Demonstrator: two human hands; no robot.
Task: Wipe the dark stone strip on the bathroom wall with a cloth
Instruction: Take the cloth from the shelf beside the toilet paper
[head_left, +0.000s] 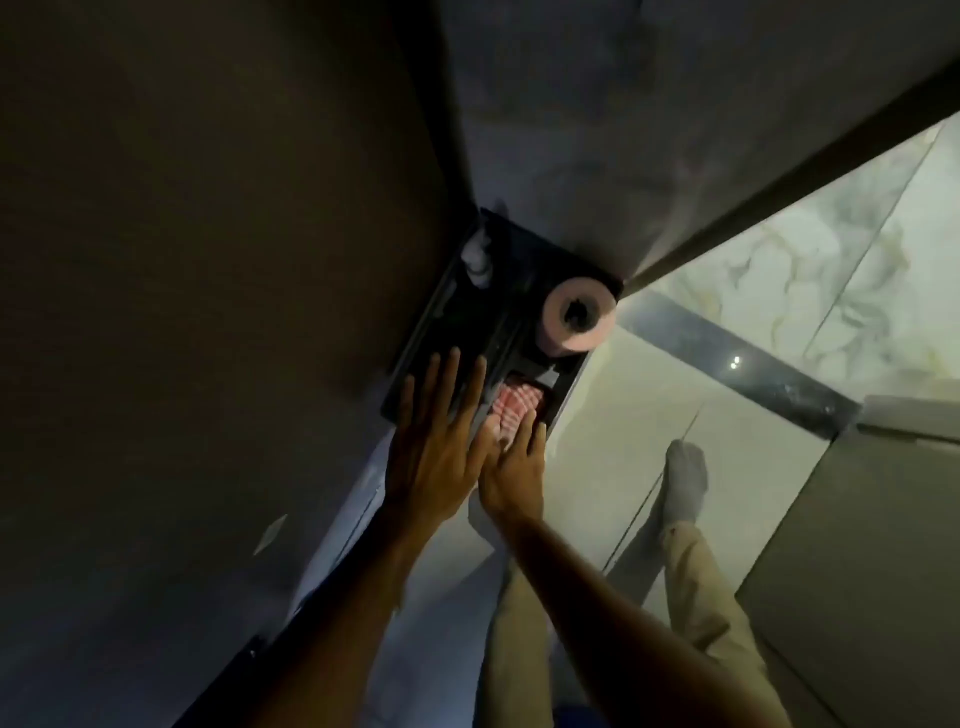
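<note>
A red-and-white checked cloth (155, 408) lies folded in a dark wall niche (524, 260) low on the wall in front of me. My left hand (434, 447) is spread flat with its fingers apart on the niche's dark face, just left of the cloth, and holds nothing. My right hand (514, 467) reaches in beside it, fingers laid over the cloth's near edge; the thumb is hidden, so I cannot see whether they grip it. A dark speckled stone strip (737, 371) runs diagonally to the right, between pale marble tiles.
A pink toilet paper roll (577, 314) hangs at the niche's far right. A white bottle (479, 260) stands at its far left. My legs in beige trousers and a grey sock (688, 480) are below. A dark wall fills the left side.
</note>
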